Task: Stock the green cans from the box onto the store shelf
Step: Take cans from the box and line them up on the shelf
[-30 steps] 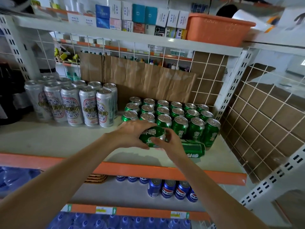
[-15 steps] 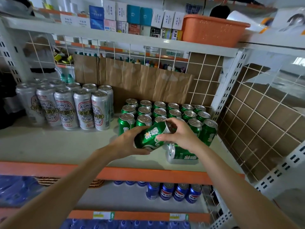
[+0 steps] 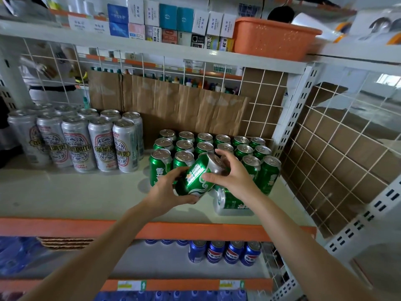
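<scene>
Both hands grasp one tilted green can above the shelf: left hand at its base, right hand near its top, before the green can rows.

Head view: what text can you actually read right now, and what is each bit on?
"0.38": box on the top shelf.
"20": next box to its left.
"清爽": silver cans, as best I can read it.
Too small, tilted or blurred to read: held can, green cans, blue cans, shelf tags, other boxes.
</scene>
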`<action>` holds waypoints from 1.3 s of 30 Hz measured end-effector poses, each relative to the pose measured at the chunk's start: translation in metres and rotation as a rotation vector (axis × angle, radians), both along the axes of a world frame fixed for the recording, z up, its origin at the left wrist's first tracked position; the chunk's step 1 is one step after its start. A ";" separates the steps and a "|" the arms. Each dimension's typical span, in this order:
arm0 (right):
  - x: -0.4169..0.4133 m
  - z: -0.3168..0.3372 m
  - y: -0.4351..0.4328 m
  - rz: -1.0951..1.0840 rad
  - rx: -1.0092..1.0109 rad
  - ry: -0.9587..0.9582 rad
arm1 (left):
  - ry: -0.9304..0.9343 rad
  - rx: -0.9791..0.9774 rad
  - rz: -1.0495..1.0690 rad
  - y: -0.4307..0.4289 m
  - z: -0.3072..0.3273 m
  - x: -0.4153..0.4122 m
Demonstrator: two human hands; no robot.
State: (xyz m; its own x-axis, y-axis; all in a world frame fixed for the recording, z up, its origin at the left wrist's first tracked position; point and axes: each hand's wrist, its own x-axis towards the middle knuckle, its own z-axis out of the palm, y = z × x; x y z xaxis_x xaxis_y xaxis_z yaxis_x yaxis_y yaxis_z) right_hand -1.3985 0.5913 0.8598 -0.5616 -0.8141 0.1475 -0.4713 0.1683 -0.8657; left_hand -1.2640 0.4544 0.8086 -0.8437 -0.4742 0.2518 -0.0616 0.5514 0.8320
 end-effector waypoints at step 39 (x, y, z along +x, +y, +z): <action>-0.005 -0.023 0.001 0.153 -0.299 -0.330 | 0.205 0.410 -0.029 0.020 -0.012 -0.015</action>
State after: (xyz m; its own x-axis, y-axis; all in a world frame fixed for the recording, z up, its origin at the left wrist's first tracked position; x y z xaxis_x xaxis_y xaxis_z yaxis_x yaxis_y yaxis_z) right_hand -1.4036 0.5919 0.8366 -0.4948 -0.8402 0.2217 -0.1630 -0.1609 -0.9734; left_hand -1.2793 0.4749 0.7965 -0.8103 -0.5466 0.2115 0.1377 0.1733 0.9752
